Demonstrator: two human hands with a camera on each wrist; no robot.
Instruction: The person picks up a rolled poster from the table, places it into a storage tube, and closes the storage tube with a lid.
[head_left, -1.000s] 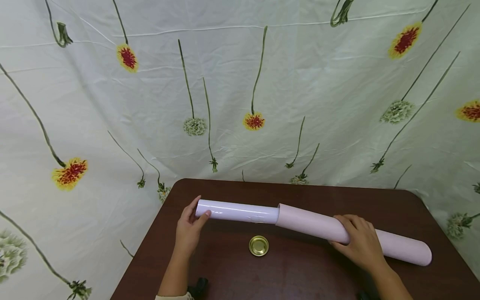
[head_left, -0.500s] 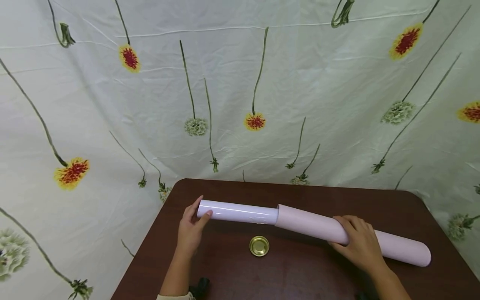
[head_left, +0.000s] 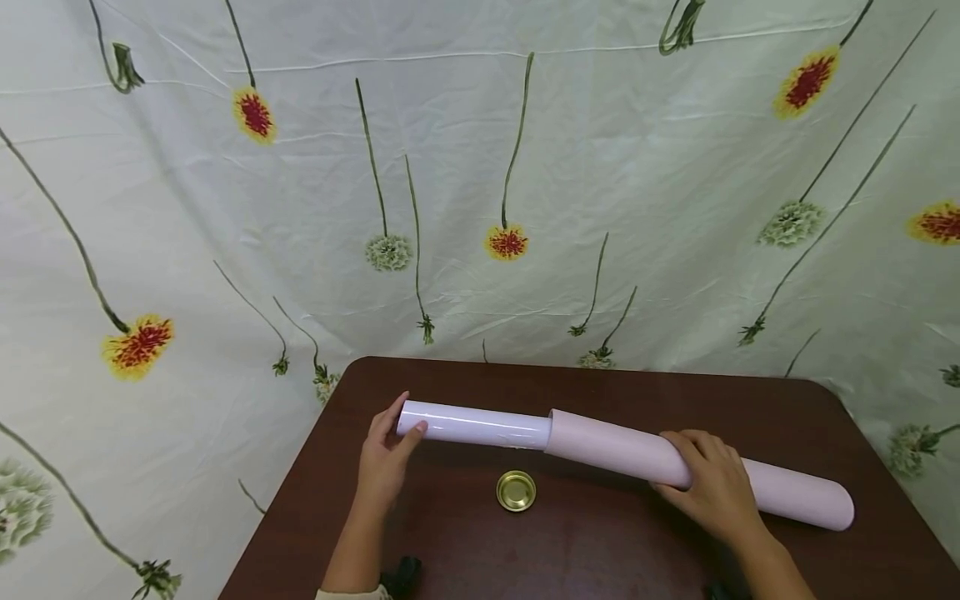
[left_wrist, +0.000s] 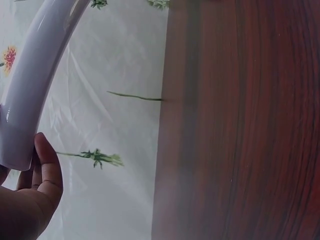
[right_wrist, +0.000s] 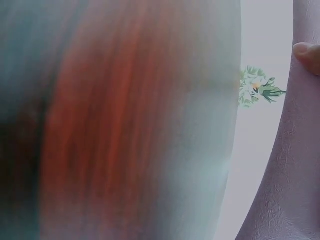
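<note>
A glossy white roll (head_left: 480, 426) runs into the open left end of a pale pink tube (head_left: 607, 446) in the head view. My left hand (head_left: 384, 462) holds the roll's far left end between thumb and fingers; the left wrist view shows the same white roll (left_wrist: 35, 75) with fingers at its end. My right hand (head_left: 716, 483) grips the pink tube around its middle. In the right wrist view a thumb tip lies on the tube's textured pink surface (right_wrist: 295, 165). The part of the roll inside the tube is hidden.
A small round gold lid or dish (head_left: 516, 492) lies on the dark brown table (head_left: 555, 550), just in front of the roll. A white cloth with printed flowers (head_left: 450, 192) hangs behind the table and to its left.
The white roll has slid slightly further right into the pink tube, my left hand moving with it. The visible stretch of roll is a bit shorter. My right hand keeps its grip.
</note>
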